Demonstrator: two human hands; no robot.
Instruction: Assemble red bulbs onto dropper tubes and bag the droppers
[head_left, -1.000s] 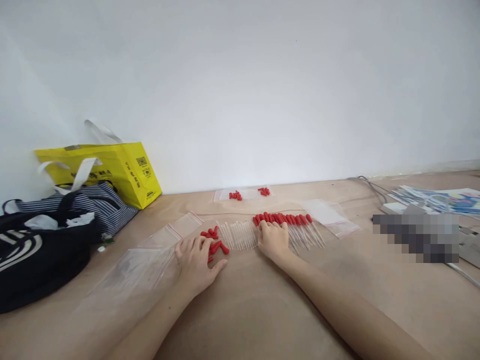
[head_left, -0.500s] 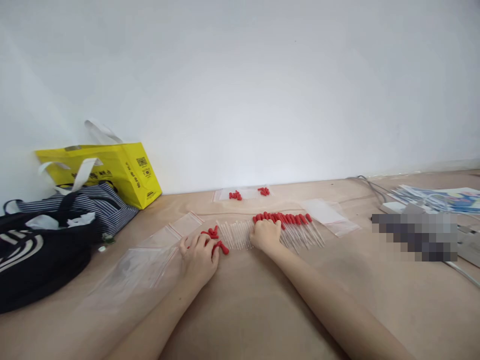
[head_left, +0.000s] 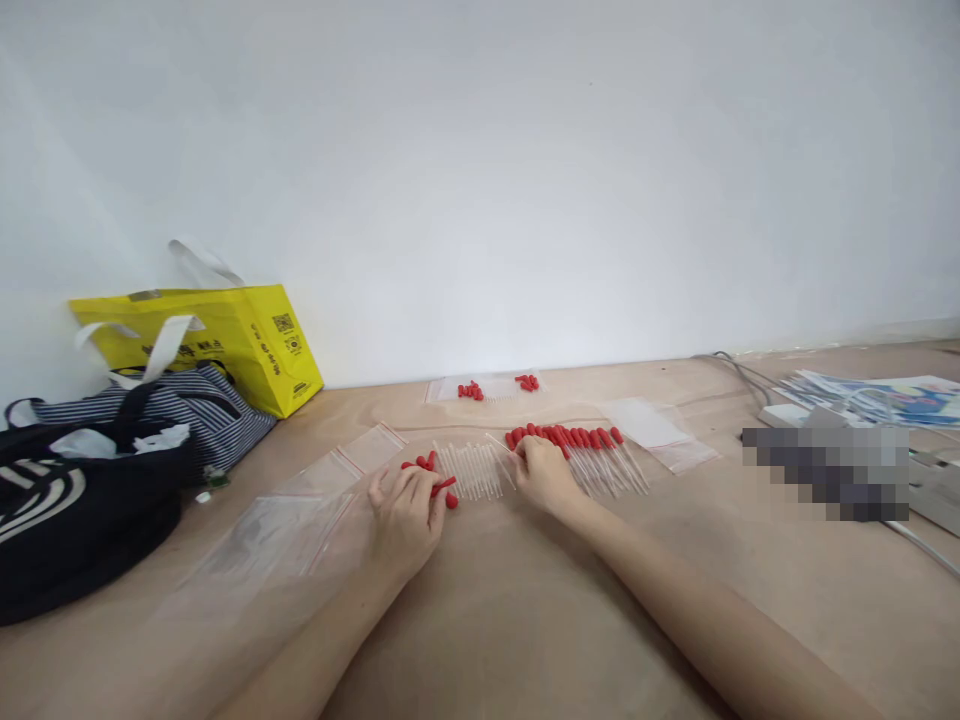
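Note:
My left hand (head_left: 405, 510) rests on the tan table with its fingers pinched on a red rubber cap (head_left: 444, 486), beside a small heap of loose red caps (head_left: 422, 464). My right hand (head_left: 541, 472) has its fingers closed around a thin clear tube (head_left: 501, 447) lifted from the row of bare clear tubes (head_left: 471, 470). Just right of that hand lies a row of finished droppers with red caps (head_left: 581, 447).
Clear zip bags (head_left: 300, 510) lie at the left, another zip bag (head_left: 660, 432) at the right, and a filled bag (head_left: 491, 386) by the wall. A yellow tote (head_left: 225, 335) and dark striped bags (head_left: 97, 470) stand far left. Cables and printed sheets (head_left: 877, 395) lie far right.
My left hand went from flat and spread to pinched on a red cap. My right hand left the capped droppers, shifted left and lifted one clear tube.

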